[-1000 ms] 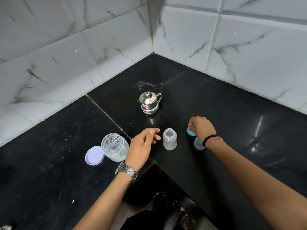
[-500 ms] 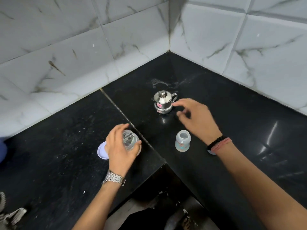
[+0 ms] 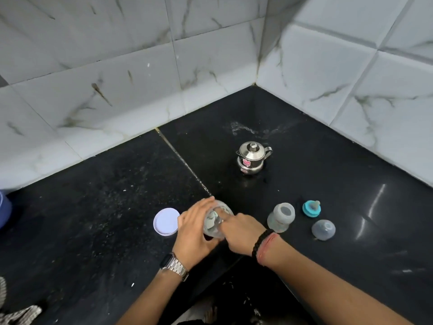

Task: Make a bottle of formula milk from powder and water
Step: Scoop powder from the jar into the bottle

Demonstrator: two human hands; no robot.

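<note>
In the head view, the powder jar is gripped around its side by the curled fingers of the left hand, while the fingers of the right hand are dipped into its open mouth; whether anything is pinched there cannot be told. The open baby bottle stands just right of the jar, with the jar lid just left, the steel kettle well behind, and the teat ring and clear cap beyond the bottle. Because the jar is held close to the counter's inner edge, powder could be spilled or the jar tipped off if the scoop is pulled out sharply, and the light bottle could be knocked over by the right wrist.

Both forearms are bare, without sleeves. The left wrist carries a silver metal-link watch; the right wrist, a black beaded bracelet beside red thread.
</note>
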